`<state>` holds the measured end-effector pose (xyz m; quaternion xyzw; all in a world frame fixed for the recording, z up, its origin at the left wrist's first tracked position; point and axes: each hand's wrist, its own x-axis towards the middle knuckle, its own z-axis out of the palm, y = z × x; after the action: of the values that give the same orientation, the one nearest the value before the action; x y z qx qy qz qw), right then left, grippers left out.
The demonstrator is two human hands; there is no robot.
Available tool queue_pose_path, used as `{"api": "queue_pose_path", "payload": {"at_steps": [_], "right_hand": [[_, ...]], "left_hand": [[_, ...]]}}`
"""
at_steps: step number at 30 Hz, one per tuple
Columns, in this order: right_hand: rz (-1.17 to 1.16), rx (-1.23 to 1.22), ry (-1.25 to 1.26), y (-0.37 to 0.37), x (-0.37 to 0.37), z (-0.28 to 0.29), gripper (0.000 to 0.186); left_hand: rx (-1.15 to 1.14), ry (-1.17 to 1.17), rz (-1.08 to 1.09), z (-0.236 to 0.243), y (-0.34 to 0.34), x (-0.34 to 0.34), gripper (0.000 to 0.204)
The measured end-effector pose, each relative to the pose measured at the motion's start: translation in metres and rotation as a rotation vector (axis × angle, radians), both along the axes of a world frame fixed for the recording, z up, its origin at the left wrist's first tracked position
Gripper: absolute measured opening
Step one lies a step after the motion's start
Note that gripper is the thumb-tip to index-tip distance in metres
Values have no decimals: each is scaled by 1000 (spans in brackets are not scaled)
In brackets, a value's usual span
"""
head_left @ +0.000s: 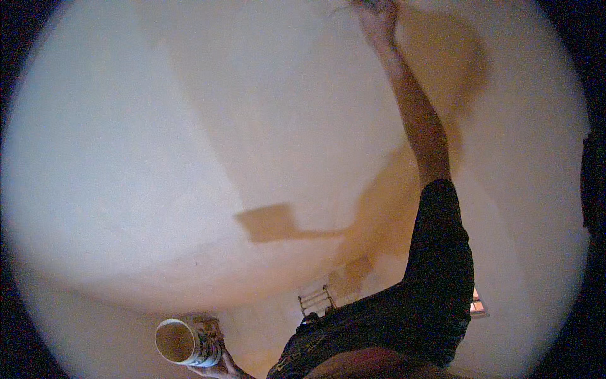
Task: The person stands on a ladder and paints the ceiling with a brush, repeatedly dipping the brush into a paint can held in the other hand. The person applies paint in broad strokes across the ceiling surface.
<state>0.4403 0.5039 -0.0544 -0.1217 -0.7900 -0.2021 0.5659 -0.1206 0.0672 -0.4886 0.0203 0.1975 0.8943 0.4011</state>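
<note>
Closest to my camera is the dark shirt (360,325) of the wearer, its sleeve (440,237) running up the right of my view to a bare forearm (418,123). At its end the right hand (379,22) is raised to the top edge and partly cut off. Something dark shows there, but I cannot tell how far the fingers are closed, or what they hold, if anything. Low on my left, the left hand (218,366) is curled round the side of an open tub (203,355), gripping it with the mouth tipped toward me. The inside looks brownish; I can't make out what, if anything, is in it.

As for progress, I would only judge that the work is under way at the large pale wall (284,114) the right arm reaches along. A slanting border divides a brighter part on the left from a duller one, yet I cannot say whether that is finish or merely lighting, so what is done and what is left stay unclear to me.

The wall fills most of my view and looks plain. A brown shadow (268,224) of a tub-like shape falls across its middle. Beyond its curved lower edge I see a small ladder-like frame (314,293), and at lower right a window (478,304) with orange-tinted panes.
</note>
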Motion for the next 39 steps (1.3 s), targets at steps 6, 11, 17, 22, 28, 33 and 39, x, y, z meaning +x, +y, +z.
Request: {"api": "queue_pose_path", "payload": {"at_steps": [6, 11, 17, 22, 28, 33, 39], "right_hand": [[-127, 141, 668, 22, 0, 23, 13], [-259, -41, -321, 12, -128, -150, 16], [-194, 24, 370, -15, -115, -29, 22], [-408, 392, 414, 2, -111, -11, 22], [-10, 38, -498, -17, -238, -289, 31], [120, -580, -113, -20, -213, -204, 17], [-266, 589, -55, -3, -190, -130, 24]], "left_hand": [[20, 14, -35, -2, 2, -14, 72], [51, 6, -65, -7, 0, -23, 72], [124, 17, -121, -2, -23, -46, 71], [204, -21, -181, -1, -38, -56, 70], [241, -50, -222, 8, -36, -65, 70], [305, -15, -289, 20, -50, -48, 71], [324, -125, -304, 30, -54, -50, 88]]}}
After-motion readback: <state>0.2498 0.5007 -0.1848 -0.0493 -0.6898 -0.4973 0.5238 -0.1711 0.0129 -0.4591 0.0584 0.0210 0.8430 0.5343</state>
